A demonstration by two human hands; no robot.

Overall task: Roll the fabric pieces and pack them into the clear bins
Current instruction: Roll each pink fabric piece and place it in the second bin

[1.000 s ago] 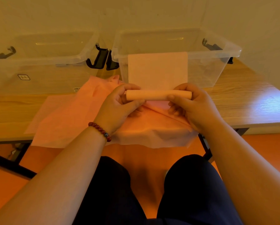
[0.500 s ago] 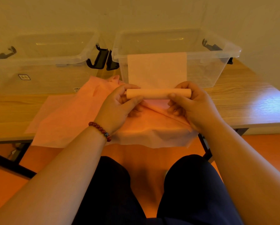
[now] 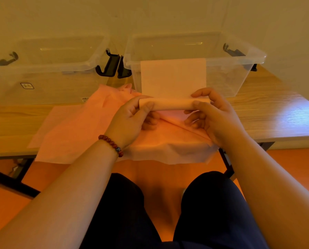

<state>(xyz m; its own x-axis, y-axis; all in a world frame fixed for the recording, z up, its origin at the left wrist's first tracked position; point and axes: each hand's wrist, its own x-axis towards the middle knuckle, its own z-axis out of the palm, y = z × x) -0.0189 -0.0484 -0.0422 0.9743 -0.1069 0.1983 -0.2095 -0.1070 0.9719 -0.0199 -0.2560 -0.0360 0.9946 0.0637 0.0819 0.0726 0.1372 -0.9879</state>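
A pale pink fabric piece is partly wound into a roll (image 3: 171,104) held above the table. My left hand (image 3: 132,119) pinches its left end and my right hand (image 3: 214,115) pinches its right end. The unrolled part of the fabric (image 3: 173,76) hangs up over the front rim of the right clear bin (image 3: 239,56). A loose pile of pink fabric pieces (image 3: 89,130) lies under my hands and hangs over the table's front edge. The left clear bin (image 3: 47,72) stands beside the right one and looks empty.
Black latch handles (image 3: 112,66) stick out between the two bins. The wooden table (image 3: 268,112) ends at the right near a wall. My knees in dark trousers (image 3: 168,209) are below the table edge, over an orange floor.
The roll has moved a little further from me, toward the right bin, and the flat stretch of fabric has become shorter. Both hands stay on its ends.
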